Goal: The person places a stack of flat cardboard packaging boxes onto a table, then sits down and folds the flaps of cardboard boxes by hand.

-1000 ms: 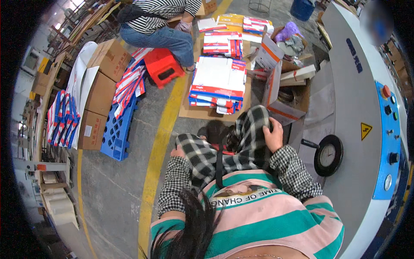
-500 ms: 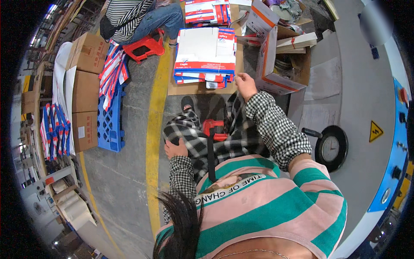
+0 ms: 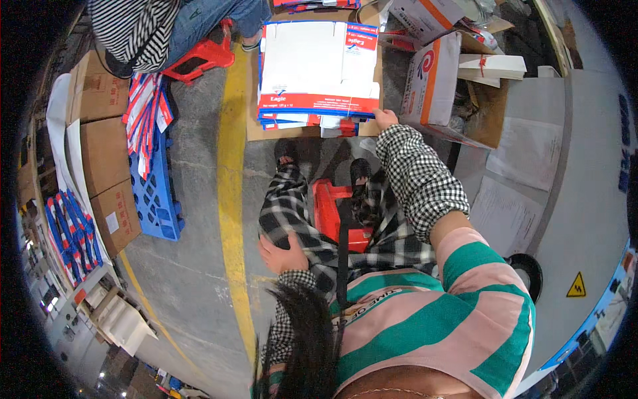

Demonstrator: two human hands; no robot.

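A stack of flattened printed cartons [image 3: 304, 63], white with red and blue borders, lies in front of me on a brown cardboard sheet [image 3: 254, 126]. At the stack's near right corner is my right hand [image 3: 385, 120]; its fingers are closed on the edge of the upper carton, with the fingertips partly hidden. My left hand [image 3: 284, 254] rests on my left thigh, fingers spread, holding nothing. Beneath the stack's near edge, a few lower cartons [image 3: 292, 122] stick out unevenly.
A red plastic stool [image 3: 327, 209] stands between my legs. To the right are an open carton box [image 3: 432, 80] and a grey machine [image 3: 591, 173]. Brown boxes [image 3: 103, 153] and a blue pallet [image 3: 156, 199] stand left. Another person [image 3: 219, 23] sits at the far left.
My right hand has moved from beside the stack onto its near right corner. My view has shifted, and more of the red stool shows. The left hand stays on my thigh.
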